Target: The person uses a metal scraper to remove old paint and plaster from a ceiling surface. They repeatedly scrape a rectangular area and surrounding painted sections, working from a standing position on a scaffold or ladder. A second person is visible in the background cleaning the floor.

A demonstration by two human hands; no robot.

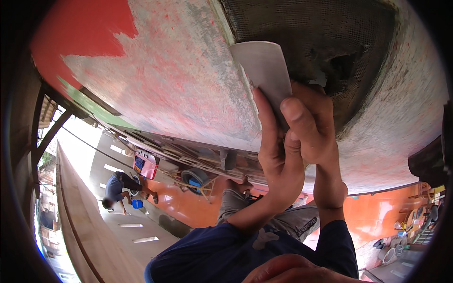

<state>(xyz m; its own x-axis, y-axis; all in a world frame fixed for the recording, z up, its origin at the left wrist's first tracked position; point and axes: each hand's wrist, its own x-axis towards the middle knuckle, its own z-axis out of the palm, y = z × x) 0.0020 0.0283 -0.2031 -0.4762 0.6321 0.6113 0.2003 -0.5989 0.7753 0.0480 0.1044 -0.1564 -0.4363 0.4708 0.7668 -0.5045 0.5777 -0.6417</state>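
A thin grey metal scraper (pixel 264 66) with a curved top edge lies against the rim of a dark woven mesh area (pixel 297 23). My right hand (pixel 315 125) is closed on its lower part, thumb pressed to the flat face. Beside it my left hand (pixel 281 162) also grips the scraper, with one finger stretched up along the left edge and the thumb near the bottom end. Around the mesh runs a large curved panel (pixel 184 70), patchy white, pink and red. The mesh shows a ragged dark hole (pixel 347 66) just above my right hand.
Solid red paint (pixel 85 30) covers the panel's far left. Lower left, another person (pixel 115 188) bends near a blue bucket (pixel 137 203). A dark round tub (pixel 194 180) stands on the orange floor (pixel 177 205). Basins (pixel 388 254) and clutter sit at the lower right.
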